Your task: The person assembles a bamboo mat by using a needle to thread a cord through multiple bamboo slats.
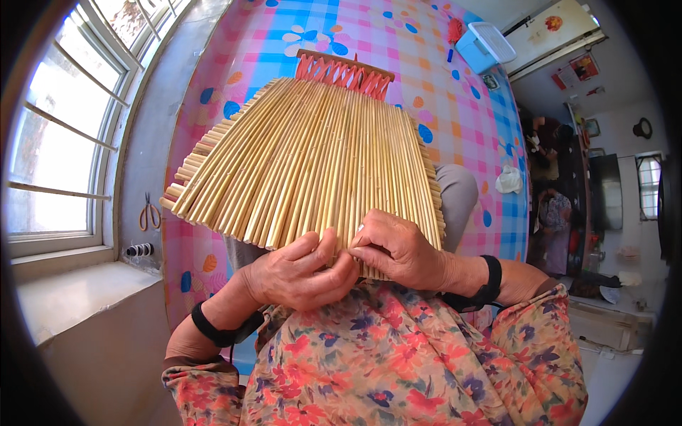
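Observation:
A wide panel of straw-coloured plant stalks [312,156], laid side by side, rests over my lap and fans out toward me. At its far end, red strips [341,74] criss-cross beneath a brown wooden bar [376,69]. My left hand [302,273] is at the panel's near edge, its fingers curled and its thumb hidden. Against it, my right hand [398,248] is closed in a pinch at the same edge, its fingertips meeting those of the left. Whatever is between the fingers of either hand is too small or hidden to make out.
Under the panel lies a colourful checked, flowered sheet [455,92]. On the grey ledge at left are scissors [149,213] and a small dark-and-white coil [140,250], beside a barred window [64,142]. A blue box with a white lid [484,48] and a white bag [509,180] lie to the right.

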Demonstrator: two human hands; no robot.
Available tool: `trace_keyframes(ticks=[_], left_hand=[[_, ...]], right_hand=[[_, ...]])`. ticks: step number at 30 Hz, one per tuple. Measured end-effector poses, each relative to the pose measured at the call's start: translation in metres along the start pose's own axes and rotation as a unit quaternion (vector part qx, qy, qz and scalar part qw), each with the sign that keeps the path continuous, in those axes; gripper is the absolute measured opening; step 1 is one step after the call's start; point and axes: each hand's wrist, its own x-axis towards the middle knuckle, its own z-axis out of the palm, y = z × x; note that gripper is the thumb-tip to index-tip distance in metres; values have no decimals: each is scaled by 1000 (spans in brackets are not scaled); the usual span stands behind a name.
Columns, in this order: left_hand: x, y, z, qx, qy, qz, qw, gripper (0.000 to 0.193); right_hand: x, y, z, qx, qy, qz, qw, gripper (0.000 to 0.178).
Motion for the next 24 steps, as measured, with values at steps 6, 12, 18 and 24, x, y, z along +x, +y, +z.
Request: trace_keyframes(ticks=[6,12,18,24], left_hand=[[2,3,1,-17,29,-35,999,29],[3,-5,-2,-29,16,-8,999,29],[3,-2,1,-29,21,-15,999,27],[-2,-2,0,-55,-31,12,998,26]], right_hand=[[2,-4,3,64,20,33,997,7],[1,-1,-3,56,32,-1,998,6],[1,-1,3,40,37,-15,998,7],[32,-27,-52,107,209,-74,969,5]])
